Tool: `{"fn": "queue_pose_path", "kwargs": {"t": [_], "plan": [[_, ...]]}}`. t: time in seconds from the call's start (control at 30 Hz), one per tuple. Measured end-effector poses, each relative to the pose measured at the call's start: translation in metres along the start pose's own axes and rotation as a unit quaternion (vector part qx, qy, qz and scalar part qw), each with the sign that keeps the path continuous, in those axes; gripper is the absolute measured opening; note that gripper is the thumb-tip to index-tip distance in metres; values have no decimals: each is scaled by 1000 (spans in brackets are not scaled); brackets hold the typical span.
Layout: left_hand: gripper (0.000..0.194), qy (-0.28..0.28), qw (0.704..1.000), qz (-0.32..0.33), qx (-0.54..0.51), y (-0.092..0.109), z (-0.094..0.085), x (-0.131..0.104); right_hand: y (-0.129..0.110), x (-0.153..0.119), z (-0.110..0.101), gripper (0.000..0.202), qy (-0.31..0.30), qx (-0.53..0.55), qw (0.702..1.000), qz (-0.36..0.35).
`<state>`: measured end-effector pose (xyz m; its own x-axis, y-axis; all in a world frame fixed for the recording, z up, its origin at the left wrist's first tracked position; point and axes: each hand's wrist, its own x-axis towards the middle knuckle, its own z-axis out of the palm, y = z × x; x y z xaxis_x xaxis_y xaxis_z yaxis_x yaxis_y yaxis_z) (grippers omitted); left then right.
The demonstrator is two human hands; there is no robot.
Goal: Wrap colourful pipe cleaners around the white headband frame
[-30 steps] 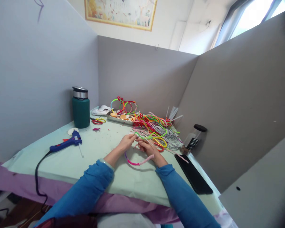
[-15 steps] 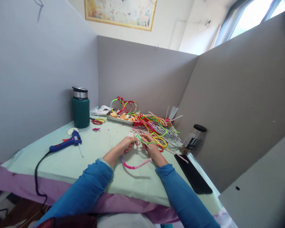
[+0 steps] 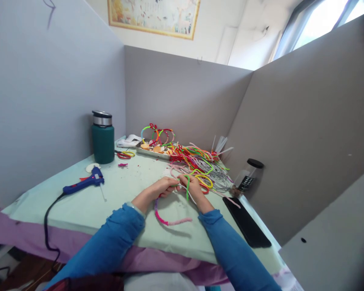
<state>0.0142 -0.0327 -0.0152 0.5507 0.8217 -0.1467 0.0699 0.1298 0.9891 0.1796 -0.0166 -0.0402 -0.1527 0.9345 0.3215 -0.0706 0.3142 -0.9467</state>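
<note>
My left hand (image 3: 165,187) is closed on a curved craft band (image 3: 162,218), wrapped in purple, magenta and pale pink, which hangs below the fingers with its pink end free. Close beside it, my right hand (image 3: 192,188) pinches a green pipe cleaner (image 3: 188,189) near the band's upper end. The green strand bends down over the fingers. A thin white strand (image 3: 191,195) runs from between the hands along the right palm. The fingertips hide where the strands meet the band.
Behind my hands lies a heap of coloured pipe cleaners (image 3: 197,155) beside a metal tray (image 3: 153,152). A blue glue gun (image 3: 84,182), a green bottle (image 3: 103,139) and scissors (image 3: 125,154) are on the left. To the right are a black phone-like slab (image 3: 245,222) and a clear jar (image 3: 248,178).
The green pipe cleaner has swung over and now hangs down across my right fingers. The free end of the band has dipped slightly.
</note>
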Motion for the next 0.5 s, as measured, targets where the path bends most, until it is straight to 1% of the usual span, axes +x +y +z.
{"fn": "queue_pose_path", "kwargs": {"t": [0.1,0.2,0.27,0.37,0.5], "plan": [[27,1,1000,16,-20,1,1,0,3,2,0,39,19,2,1000,21],[26,11,999,21,-36,1,1,1,3,2,1,39,19,22,998,47],[25,20,999,25,-41,0,0,2,2,2,2,37,17,30,998,51],[25,39,997,44,-51,0,-1,4,-1,0,2,35,26,6,999,31],[23,64,993,63,-73,1,-1,5,-10,-5,0,34,7,-57,998,-10]]}}
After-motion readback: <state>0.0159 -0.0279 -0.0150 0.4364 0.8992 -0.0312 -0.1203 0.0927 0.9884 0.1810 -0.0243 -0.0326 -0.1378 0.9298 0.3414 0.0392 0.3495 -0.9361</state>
